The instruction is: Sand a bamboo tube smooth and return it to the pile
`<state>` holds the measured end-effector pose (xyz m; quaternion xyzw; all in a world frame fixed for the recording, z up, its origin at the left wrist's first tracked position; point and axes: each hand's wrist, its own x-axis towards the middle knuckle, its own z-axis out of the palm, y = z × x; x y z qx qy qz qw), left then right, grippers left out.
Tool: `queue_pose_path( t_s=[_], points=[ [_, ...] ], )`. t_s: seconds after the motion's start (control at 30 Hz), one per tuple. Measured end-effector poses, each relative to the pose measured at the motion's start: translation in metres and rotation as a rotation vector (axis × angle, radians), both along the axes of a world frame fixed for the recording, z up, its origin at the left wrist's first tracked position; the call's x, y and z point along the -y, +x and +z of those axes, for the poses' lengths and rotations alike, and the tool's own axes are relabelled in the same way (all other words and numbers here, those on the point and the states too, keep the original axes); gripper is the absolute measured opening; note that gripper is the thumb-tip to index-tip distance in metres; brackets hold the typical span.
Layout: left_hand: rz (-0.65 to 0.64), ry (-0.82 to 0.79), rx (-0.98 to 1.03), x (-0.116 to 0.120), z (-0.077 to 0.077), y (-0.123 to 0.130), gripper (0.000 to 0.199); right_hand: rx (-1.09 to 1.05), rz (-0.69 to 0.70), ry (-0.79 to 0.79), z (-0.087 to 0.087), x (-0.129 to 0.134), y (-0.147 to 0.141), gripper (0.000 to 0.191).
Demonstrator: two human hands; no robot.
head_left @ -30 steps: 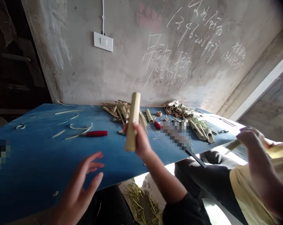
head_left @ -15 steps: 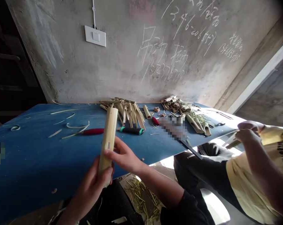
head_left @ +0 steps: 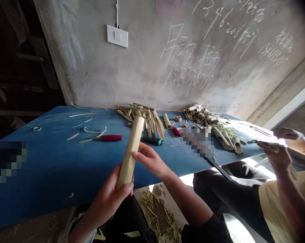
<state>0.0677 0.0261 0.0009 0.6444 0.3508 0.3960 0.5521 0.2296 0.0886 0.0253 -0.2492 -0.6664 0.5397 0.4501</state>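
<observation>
A pale bamboo tube (head_left: 132, 148) is held tilted above the near edge of the blue table (head_left: 51, 165), its top leaning right. My left hand (head_left: 117, 189) wraps round its lower end, thumb across the front. Higher up, my right hand (head_left: 147, 158) grips the tube from the right, with its thumb on the surface. Behind the tube lie a red-handled tool (head_left: 111, 138) and a black-and-green handle (head_left: 153, 140). Further back is a pile of split bamboo strips (head_left: 149, 119).
At the right, a person in a yellow shirt (head_left: 276, 199) works with a piece in their hands. A pixelated blade with a red handle (head_left: 176, 131), bamboo tubes (head_left: 224, 139) and curled shavings (head_left: 95, 130) lie on the table. Scraps (head_left: 158, 212) cover the floor.
The view has shifted left. The bamboo tube leans further right and has turned in my hands, its dark mark no longer showing. The other person's hands have moved apart.
</observation>
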Motion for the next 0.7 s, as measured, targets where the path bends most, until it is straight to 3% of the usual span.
queue_pose_path(
  t_s=[0.3, 0.43, 0.5, 0.57, 0.7],
  points=[
    [-0.074, -0.088, 0.082, 0.001, -0.003, 0.001, 0.035, 0.104, 0.046, 0.075, 0.002, 0.008, 0.0, 0.035],
    [-0.01, -0.056, -0.01, 0.001, 0.0, -0.004, 0.033, 0.401, 0.002, 0.277, 0.015, -0.009, 0.024, 0.03],
    [0.037, -0.052, -0.08, 0.001, 0.001, -0.011, 0.035, 0.639, -0.146, 0.328, 0.021, -0.028, 0.051, 0.029],
    [0.093, -0.045, -0.139, 0.0, 0.003, -0.02, 0.039, 0.869, -0.399, 0.299, 0.025, -0.052, 0.086, 0.029],
    [0.239, -0.043, -0.269, -0.008, 0.004, -0.04, 0.053, 1.32, -0.918, 0.091, 0.023, -0.103, 0.147, 0.029]
  ],
)
